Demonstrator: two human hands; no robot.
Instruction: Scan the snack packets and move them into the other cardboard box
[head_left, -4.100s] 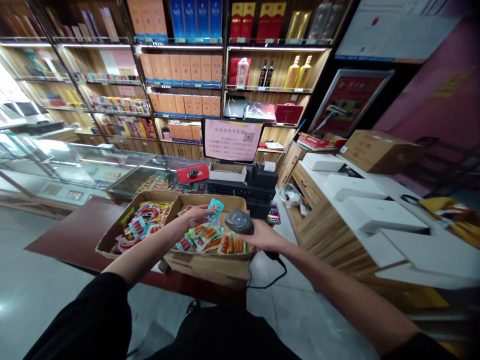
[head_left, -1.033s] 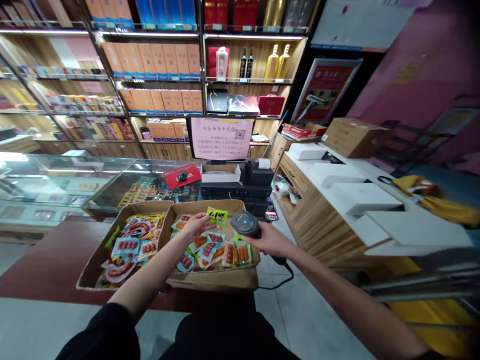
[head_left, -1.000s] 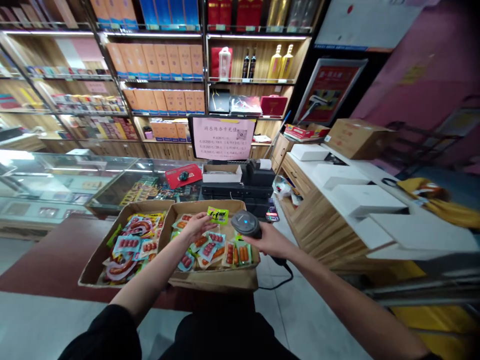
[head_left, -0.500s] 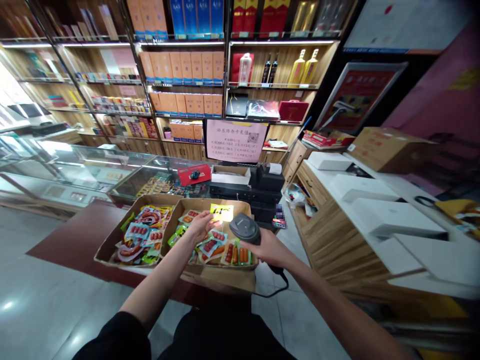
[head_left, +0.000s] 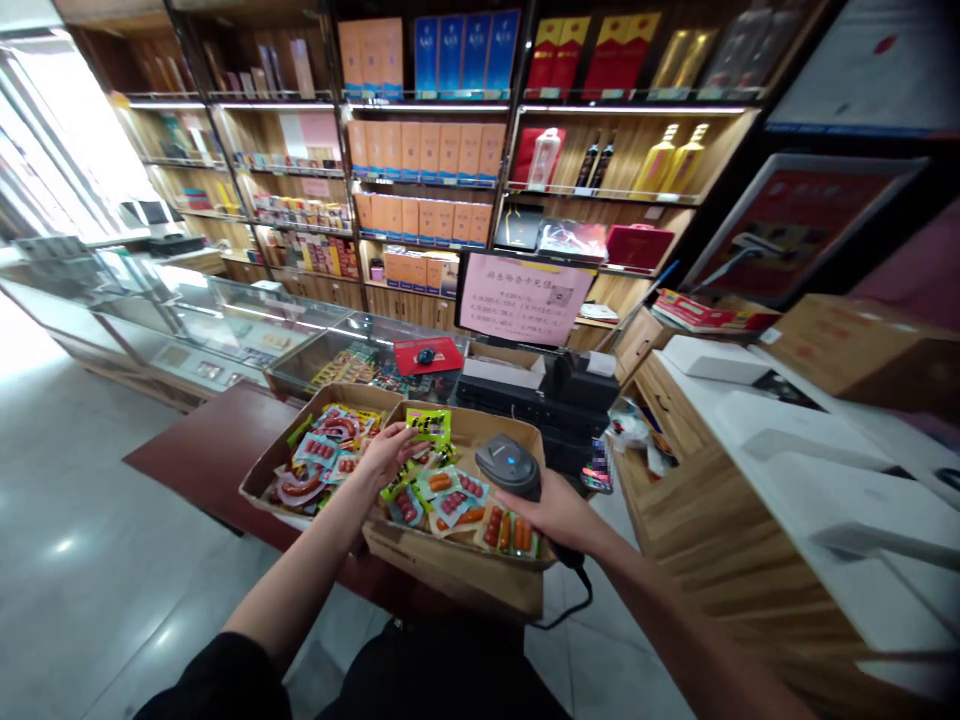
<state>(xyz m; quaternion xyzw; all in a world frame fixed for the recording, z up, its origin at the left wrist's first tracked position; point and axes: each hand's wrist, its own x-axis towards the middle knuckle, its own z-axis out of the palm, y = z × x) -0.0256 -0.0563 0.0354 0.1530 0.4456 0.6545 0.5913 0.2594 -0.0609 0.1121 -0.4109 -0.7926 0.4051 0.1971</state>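
My left hand [head_left: 388, 458] pinches a small green-yellow snack packet [head_left: 430, 424] with dark print, over the right-hand cardboard box. My right hand [head_left: 559, 515] is wrapped round a dark grey handheld barcode scanner [head_left: 508, 464], a small blue light showing on its top. The scanner's cable [head_left: 577, 605] hangs below. Beneath both hands, the right cardboard box [head_left: 457, 548] holds several packets of small sausages [head_left: 454, 500] and green packets. Beside it on the left, another cardboard box [head_left: 259, 465] is filled with similar sausage packs.
Behind the boxes stand a monitor [head_left: 525, 298] covered by a pink sign, a receipt printer [head_left: 592, 375] and a mouse [head_left: 425, 356] on a red mat. Glass counters [head_left: 217, 310] run left. White boxes [head_left: 817, 440] lie on the right-hand counter. Shelves of bottles and boxes line the back.
The packet in my left hand, brightly lit yellow beside the scanner before, is now farther left of it and looks green. My view has turned left. The scanner stays in my right hand.
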